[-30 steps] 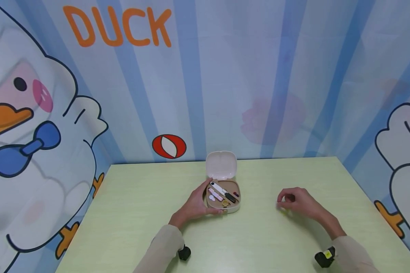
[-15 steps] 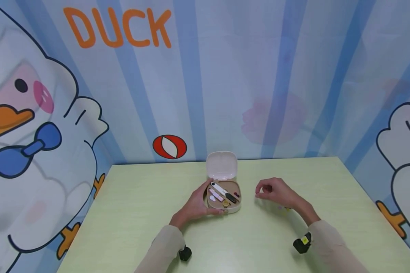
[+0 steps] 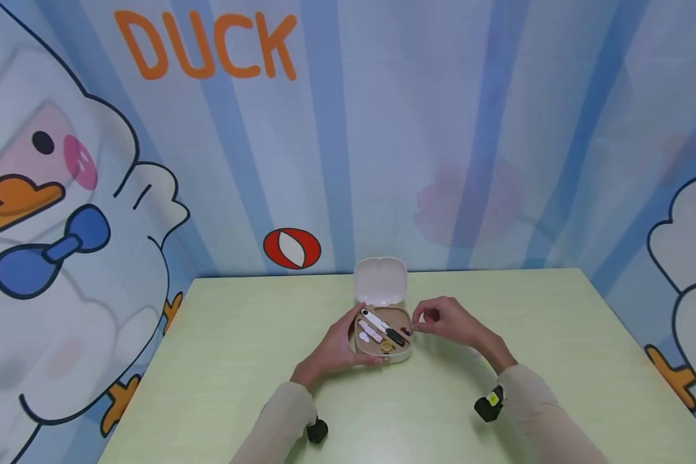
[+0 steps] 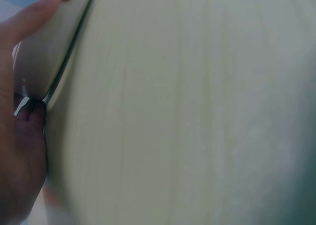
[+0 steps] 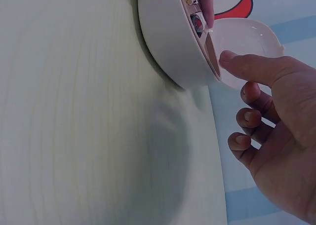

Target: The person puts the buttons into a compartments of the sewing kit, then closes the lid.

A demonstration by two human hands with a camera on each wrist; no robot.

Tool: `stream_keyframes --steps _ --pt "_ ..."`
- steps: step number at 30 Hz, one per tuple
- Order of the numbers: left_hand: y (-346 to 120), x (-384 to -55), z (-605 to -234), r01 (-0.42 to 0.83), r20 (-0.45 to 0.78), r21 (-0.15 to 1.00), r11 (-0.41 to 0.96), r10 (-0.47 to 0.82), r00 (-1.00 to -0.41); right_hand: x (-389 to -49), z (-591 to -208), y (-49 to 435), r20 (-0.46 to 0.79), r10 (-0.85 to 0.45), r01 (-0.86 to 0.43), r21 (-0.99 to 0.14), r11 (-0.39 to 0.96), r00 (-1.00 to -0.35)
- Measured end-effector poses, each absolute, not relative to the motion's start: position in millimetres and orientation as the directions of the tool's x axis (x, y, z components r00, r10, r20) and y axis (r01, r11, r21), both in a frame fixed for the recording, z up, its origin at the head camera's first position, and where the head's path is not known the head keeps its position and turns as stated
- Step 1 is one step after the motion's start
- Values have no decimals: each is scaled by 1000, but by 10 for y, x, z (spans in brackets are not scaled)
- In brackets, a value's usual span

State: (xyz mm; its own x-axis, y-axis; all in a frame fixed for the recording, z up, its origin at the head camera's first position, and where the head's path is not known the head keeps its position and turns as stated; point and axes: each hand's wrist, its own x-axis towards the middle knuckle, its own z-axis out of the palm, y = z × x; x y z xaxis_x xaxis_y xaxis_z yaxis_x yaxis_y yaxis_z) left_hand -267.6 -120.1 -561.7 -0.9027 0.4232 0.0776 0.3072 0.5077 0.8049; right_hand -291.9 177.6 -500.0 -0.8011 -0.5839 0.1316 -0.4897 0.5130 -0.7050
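A small cream case (image 3: 403, 354) stands on the table with its pale pink hinged lid (image 3: 380, 281) raised. My left hand (image 3: 333, 348) grips the case from the left, thumb along its front near the clasp. Inside its tan tray lie a white-and-black stick (image 3: 383, 327), a pink-and-white stick (image 3: 370, 331), a round gold piece (image 3: 386, 346), white bits (image 3: 364, 336) and small dark red pieces (image 3: 405, 331). My right hand (image 3: 449, 320) is at the case's right edge, thumb and index tips together. Whether something tiny is between them is hidden. In the right wrist view the other fingers (image 5: 249, 117) are curled.
The pale wood-patterned table (image 3: 238, 361) meets a blue striped duck-print curtain (image 3: 377, 129) just behind the lid. A small pinkish spot shows on the table under my right wrist, partly hidden. Black wrist cameras (image 3: 489, 406) hang below both sleeves.
My right hand has moved left across the table to the right edge of the case, its fingertips staying together. My left hand and the case have stayed in place.
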Motion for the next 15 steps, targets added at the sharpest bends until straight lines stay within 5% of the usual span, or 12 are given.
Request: stream_keyframes --steps 15 --pt "-1203 -2672 -5607 301 68 800 519 420 -905 -3012 -5071 1645 96 -584 -477 -689 546 -806"
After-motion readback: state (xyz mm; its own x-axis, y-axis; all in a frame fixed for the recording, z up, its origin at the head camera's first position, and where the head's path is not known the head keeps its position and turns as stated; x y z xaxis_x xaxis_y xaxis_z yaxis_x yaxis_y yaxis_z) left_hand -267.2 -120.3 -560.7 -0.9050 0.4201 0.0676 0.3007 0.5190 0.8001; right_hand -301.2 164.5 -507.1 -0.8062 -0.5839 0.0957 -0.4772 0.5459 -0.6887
